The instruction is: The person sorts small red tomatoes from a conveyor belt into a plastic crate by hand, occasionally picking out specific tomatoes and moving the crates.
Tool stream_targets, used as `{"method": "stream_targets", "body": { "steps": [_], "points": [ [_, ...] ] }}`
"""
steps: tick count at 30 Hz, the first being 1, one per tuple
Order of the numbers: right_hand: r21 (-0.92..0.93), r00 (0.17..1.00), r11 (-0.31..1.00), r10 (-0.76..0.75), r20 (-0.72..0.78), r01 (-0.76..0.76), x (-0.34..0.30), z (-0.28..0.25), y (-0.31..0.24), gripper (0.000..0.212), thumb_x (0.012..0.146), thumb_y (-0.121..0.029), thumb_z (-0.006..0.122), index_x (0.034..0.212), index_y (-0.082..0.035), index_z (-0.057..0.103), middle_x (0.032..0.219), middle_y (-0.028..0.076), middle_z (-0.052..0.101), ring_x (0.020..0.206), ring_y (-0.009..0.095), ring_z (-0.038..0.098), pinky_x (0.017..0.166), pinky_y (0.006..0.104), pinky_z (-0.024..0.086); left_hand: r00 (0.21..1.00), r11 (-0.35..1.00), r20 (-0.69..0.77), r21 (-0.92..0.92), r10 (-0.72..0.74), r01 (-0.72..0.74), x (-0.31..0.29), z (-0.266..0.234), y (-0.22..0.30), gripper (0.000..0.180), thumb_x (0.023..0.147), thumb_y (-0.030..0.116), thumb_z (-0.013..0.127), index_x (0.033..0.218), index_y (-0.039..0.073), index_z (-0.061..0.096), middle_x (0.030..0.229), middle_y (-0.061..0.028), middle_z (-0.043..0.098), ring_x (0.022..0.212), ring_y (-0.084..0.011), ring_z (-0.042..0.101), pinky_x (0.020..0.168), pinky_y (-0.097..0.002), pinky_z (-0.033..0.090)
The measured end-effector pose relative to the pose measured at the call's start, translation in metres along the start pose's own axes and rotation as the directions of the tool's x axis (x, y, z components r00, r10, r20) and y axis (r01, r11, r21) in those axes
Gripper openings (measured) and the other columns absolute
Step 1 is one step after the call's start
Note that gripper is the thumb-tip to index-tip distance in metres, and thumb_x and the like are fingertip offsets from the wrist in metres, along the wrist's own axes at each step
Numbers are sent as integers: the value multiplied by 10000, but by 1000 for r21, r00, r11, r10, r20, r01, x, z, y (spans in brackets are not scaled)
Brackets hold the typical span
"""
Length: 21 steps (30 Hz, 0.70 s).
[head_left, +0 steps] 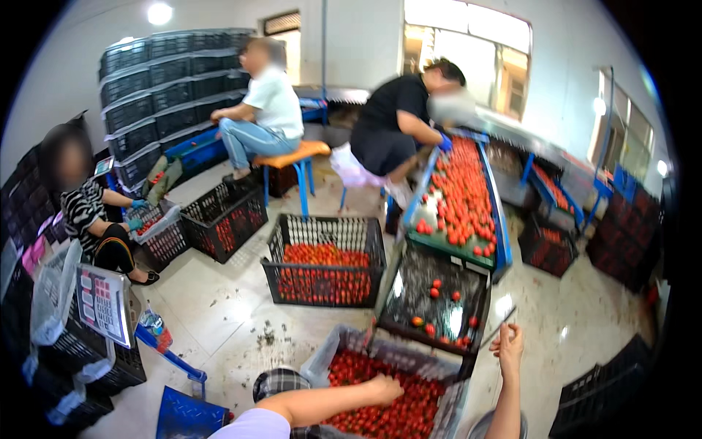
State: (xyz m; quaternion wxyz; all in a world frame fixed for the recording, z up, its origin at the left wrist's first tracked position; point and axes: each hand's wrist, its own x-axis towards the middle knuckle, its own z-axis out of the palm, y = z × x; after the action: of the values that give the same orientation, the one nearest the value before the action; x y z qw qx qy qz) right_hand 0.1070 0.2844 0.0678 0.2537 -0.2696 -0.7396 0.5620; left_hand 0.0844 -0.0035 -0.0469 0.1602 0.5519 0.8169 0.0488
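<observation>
The work seemed well along but unfinished: red tomatoes point(347, 377) lay heaped in the lined crate point(316, 362) before the person, and another black crate point(322, 231) held more. Only a few dotted the black tray point(417, 282), while many covered the sloping surface point(502, 245) beyond. The left hand point(384, 391) rested among the crate's tomatoes, its grip curled downward; whether it held any, I couldn't tell. The right hand's point(507, 342) grip was bent near a thin dark rod point(510, 314), possibly pinching it.

Produce-sorting workshop: red tomatoes point(358, 367) by crateful, blue-sided sorting chute point(502, 238), stacked black crates point(174, 86), weighing scale point(106, 301), seated workers point(273, 102).
</observation>
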Motion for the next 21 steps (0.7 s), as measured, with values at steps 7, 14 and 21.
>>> {"method": "stream_targets", "body": {
  "steps": [7,14,21],
  "points": [
    [-766,996,637,-52,71,88,-83,-33,5,390,881,-292,549,1197,-67,507,717,162,597,567,298,572,554,400,440,894,986,419,109,-158,123,-47,10,15,189,727,138,610,897,66,654,973,-128,650,900,-265,627,696,-414,501],
    [-894,945,310,-152,290,324,-107,-47,21,319,841,-330,586,1064,-102,602,776,129,632,706,303,630,618,403,490,875,985,483,-145,-16,98,-50,48,16,313,802,193,584,1080,50,562,1080,-149,564,1027,-326,545,846,-446,455],
    [-936,961,221,-80,263,275,-137,-70,38,325,825,-304,613,1049,-68,605,815,114,617,759,282,606,656,384,478,918,915,-35,107,395,-390,-29,132,27,365,802,177,585,1153,114,508,1187,-114,500,1199,-300,411,1001,-478,336]
  ]
}}
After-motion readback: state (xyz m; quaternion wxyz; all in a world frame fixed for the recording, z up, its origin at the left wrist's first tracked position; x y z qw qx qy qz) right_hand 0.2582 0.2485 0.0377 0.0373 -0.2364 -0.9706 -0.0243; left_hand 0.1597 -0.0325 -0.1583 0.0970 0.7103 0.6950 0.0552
